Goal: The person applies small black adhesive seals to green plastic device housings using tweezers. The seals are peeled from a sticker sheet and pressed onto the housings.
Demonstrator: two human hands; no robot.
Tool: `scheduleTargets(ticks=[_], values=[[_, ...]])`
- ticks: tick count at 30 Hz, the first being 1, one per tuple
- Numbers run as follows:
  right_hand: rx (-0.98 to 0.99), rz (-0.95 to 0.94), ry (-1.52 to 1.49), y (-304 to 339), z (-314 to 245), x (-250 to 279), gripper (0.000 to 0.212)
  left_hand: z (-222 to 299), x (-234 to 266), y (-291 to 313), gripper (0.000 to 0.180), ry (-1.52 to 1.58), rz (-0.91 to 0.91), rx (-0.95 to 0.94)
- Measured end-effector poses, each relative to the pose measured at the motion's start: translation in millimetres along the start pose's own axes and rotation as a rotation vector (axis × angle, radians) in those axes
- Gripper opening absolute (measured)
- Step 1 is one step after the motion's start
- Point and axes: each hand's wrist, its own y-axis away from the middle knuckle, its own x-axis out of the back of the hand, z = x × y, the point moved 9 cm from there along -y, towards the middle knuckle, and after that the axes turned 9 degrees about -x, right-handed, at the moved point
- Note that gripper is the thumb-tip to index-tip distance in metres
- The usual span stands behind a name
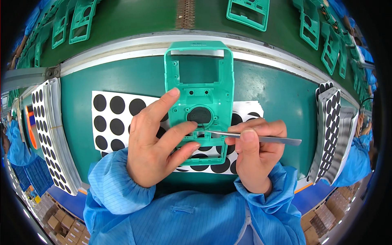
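green plastic housing up front, how's it lie?

long axis runs away from the person. black disc sits around its middle, beyond and slightly right of the left hand's forefinger tip.

which hand's nearer?

left, forefinger at the disc's near edge; can't tell if touching. fingers spread, gripping nothing i can see. right hand pinches tweezers, tip pointing left, just short of the disc.

counts?

between the hands: one housing, one disc in it, one pair of tweezers. spotted sheets underneath: can't count.
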Motion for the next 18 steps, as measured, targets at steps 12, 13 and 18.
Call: scheduleTargets(ticks=[12,13,18], values=[[-0.019,0.087,0.044,-4.1,-5.4,10.9,0.019,-2.6,4.1,-0.3,0.045,0.030,0.043,0.028],[0.030,0.078,0.102,-3.1,-10.7,9.1,0.021,-1.8,4.2,-0.7,0.045,0.021,0.037,0.023],[0.096,0.038,0.222,-1.7,-12.3,4.8,0.022,-2.5,3.0,0.4,0.045,0.027,0.038,0.029]])
